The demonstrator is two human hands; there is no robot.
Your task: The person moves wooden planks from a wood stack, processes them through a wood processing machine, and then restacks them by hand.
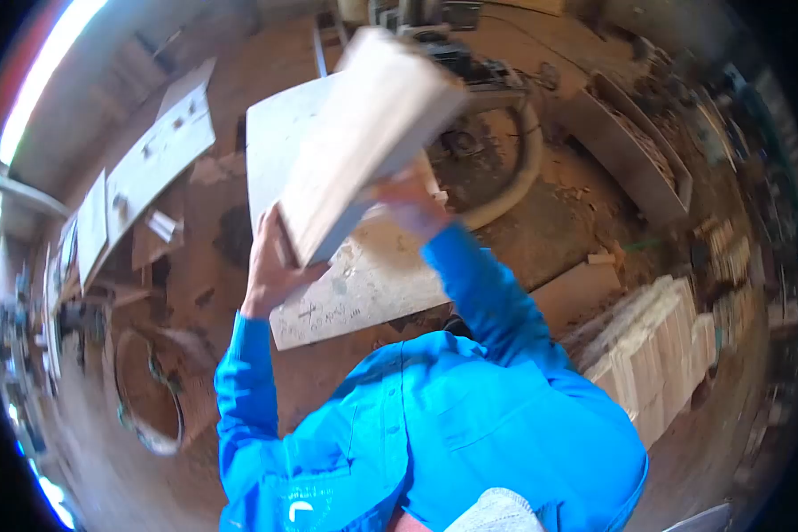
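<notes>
1 block [363, 133] tilts, held between left hand [273, 273] and right hand [412, 204].

Fisheye-curved edges fading to black, harsh white glare at far left, dim brown surroundings, motion-blurred wooden block [363, 133].

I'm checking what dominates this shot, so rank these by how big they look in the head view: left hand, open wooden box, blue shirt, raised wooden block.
Largest to smallest:
blue shirt
wooden block, probably helped by being near the camera
open wooden box
left hand
</notes>
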